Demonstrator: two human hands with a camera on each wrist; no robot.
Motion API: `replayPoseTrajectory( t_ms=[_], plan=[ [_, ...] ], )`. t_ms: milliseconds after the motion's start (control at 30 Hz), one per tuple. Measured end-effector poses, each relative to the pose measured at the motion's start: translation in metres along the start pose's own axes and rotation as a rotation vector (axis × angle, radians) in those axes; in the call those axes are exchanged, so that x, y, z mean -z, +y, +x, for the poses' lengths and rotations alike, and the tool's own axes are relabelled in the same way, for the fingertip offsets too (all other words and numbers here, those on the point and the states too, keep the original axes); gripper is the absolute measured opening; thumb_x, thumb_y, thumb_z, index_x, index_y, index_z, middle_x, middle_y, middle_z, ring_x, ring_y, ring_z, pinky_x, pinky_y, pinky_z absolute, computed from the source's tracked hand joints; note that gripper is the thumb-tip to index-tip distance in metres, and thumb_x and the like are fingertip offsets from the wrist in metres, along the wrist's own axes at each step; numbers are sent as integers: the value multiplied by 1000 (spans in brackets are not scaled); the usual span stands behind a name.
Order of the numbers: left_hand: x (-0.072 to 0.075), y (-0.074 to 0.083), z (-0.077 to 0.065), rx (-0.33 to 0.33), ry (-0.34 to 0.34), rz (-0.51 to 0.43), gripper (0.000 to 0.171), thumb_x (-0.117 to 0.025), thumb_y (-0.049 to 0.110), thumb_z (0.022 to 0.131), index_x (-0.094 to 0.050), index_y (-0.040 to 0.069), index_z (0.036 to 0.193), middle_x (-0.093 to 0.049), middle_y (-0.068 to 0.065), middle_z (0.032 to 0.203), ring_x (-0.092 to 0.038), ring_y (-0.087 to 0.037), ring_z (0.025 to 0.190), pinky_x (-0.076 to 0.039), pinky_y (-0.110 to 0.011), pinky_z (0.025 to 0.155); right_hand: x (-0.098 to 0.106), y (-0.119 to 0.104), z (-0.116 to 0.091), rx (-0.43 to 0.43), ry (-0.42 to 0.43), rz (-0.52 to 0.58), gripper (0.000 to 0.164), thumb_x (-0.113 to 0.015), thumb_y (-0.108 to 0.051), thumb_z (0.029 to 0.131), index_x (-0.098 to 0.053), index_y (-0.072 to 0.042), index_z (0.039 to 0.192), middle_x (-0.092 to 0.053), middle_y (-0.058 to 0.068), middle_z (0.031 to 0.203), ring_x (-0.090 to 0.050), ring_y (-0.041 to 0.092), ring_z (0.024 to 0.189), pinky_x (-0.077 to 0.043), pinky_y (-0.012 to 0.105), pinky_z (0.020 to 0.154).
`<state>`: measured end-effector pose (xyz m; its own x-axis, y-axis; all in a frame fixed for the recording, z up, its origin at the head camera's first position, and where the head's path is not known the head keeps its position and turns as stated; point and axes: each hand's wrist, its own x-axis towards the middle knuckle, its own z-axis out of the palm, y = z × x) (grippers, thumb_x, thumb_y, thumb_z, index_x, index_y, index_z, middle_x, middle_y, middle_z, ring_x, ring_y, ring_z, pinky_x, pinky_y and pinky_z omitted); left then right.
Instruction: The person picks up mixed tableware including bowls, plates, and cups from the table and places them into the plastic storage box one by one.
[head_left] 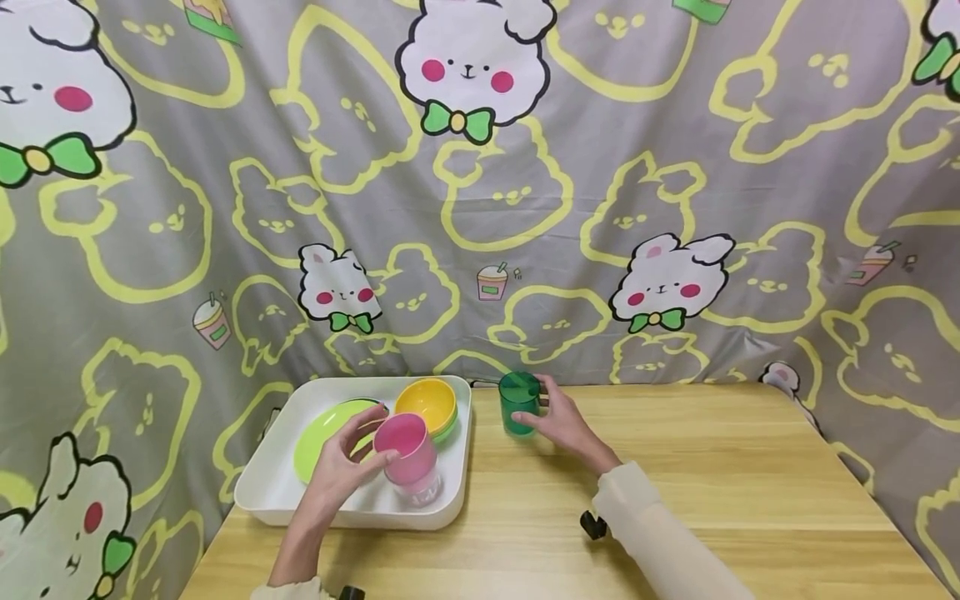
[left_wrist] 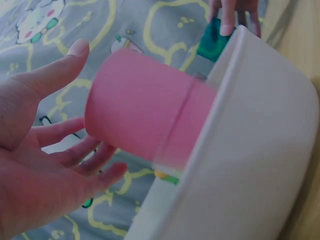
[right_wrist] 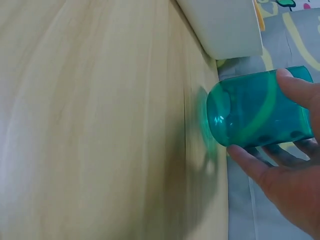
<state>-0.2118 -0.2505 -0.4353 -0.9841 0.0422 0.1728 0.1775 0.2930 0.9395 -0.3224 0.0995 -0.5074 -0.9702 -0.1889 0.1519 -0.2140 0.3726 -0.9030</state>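
A pink cup stands nested in a clear cup inside the white tray. My left hand is spread beside the pink cup, and in the left wrist view its thumb is apart from the cup wall. Whether its fingertips touch the far side cannot be told. At the table's back, right of the tray, my right hand holds a see-through green cup between thumb and fingers. The green cup is upright, its base at or just above the tabletop; the exact gap is unclear.
The white tray also holds a lime-green plate and a yellow bowl stacked on a green bowl. A patterned curtain hangs along the back of the wooden table.
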Motion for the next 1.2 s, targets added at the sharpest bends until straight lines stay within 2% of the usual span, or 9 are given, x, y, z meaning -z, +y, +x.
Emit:
replayPoseTrajectory(
  t_ms=[333, 500, 700, 867, 1033, 1200],
  plan=[
    [-12, 22, 13, -111, 43, 59, 73, -85, 9, 84, -50, 2, 148, -52, -16, 149, -45, -34, 139, -30, -50, 120, 26, 8, -20, -29, 8, 0, 83, -82, -27, 90, -34, -5, 154, -47, 25, 147, -51, 47, 132, -50, 58, 104],
    [-20, 38, 21, -181, 64, 32, 71, -85, 6, 84, -52, 6, 147, -52, -11, 148, -46, -31, 139, -31, -50, 120, 42, 4, -26, -26, 26, 9, 85, -81, -32, 91, -32, -5, 156, -48, 25, 146, -50, 47, 133, -50, 57, 105],
    [-34, 49, 31, -201, 1, -49, 74, -84, 5, 85, -49, 11, 150, -48, -8, 151, -44, -31, 142, -35, -48, 118, 64, -4, -37, 0, 62, 0, 83, -79, -34, 92, -34, -5, 156, -50, 24, 144, -50, 46, 133, -48, 60, 105],
    [-45, 55, 37, -197, -9, -55, 81, -83, 6, 86, -43, 20, 154, -42, -4, 157, -43, -32, 143, -37, -53, 116, 82, -13, -50, 21, 80, -7, 83, -77, -33, 94, -32, -5, 158, -48, 27, 146, -49, 48, 134, -50, 59, 103],
    [-57, 60, 45, -230, -66, -47, 85, -83, 7, 86, -39, 19, 157, -41, -4, 159, -40, -30, 145, -33, -52, 120, 98, -24, -61, 34, 112, -32, 85, -76, -29, 96, -26, -2, 160, -45, 31, 147, -49, 52, 132, -55, 58, 97],
    [-67, 60, 47, -262, -141, -93, 88, -81, 3, 87, -32, 13, 160, -36, -6, 162, -35, -30, 148, -31, -53, 121, 106, -34, -69, 80, 145, -15, 84, -77, -24, 95, -28, -2, 160, -46, 29, 145, -49, 47, 132, -54, 56, 99]
  ],
)
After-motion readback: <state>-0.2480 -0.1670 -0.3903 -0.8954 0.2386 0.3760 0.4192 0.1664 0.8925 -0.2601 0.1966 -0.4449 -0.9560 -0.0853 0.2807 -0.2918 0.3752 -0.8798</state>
